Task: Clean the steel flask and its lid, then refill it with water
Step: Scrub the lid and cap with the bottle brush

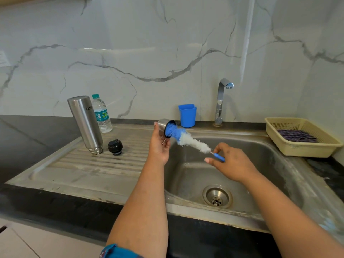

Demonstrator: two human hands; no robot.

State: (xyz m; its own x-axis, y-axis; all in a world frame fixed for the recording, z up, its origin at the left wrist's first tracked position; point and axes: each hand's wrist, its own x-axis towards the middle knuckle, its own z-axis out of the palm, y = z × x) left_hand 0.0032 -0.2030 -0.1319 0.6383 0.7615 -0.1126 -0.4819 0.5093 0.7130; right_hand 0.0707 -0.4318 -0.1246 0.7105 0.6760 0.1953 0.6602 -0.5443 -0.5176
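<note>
The left hand [158, 146] grips the steel cup lid [163, 125], its opening facing the right hand [231, 162]. The right hand pinches the blue handle of the bottle brush [186, 138]; the blue bristle tip sits inside the lid. Left of the left hand, the steel flask [85, 123] stands inverted on the drainboard [89, 164], the black stopper [115, 147] just beside it.

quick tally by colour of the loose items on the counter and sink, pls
Steel: 2, flask and cup lid
Blue: 2, brush and cup
Black: 1, stopper
Clear: 1, water bottle
Cream: 1, basket
Total: 7
</note>
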